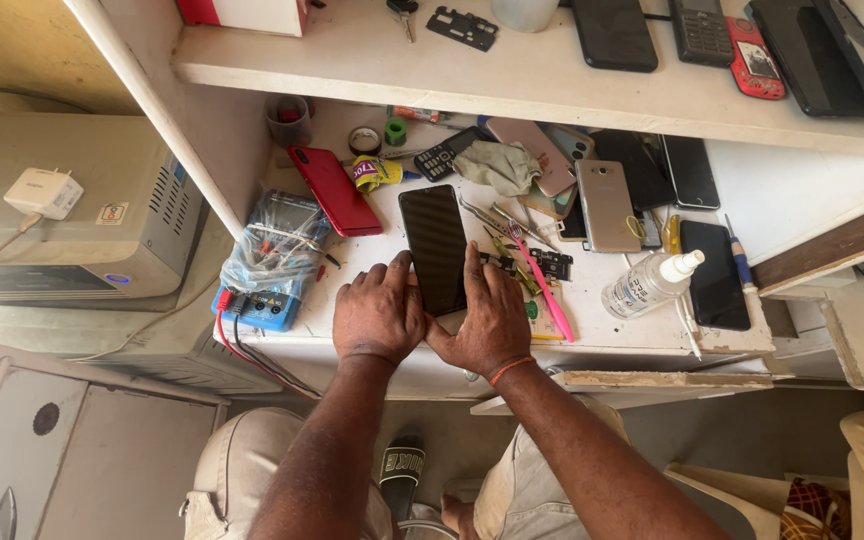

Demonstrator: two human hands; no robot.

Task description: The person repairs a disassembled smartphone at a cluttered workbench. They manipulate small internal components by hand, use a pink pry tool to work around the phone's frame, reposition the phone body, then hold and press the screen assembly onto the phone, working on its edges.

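The flat black glass-fronted phone [435, 245] lay lengthwise away from the person, left hand [377, 315] and right hand [489, 322] pressed open-fingered against its near end.

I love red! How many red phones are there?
2. One red smartphone lies on the bench beside the black phone; one small red keypad phone sits on the upper shelf. More may be hidden.

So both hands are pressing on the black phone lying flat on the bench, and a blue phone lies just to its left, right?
Not quite: the phone to its left is red, not blue, as the head view shows. Both the left hand and right hand do rest on the black phone.
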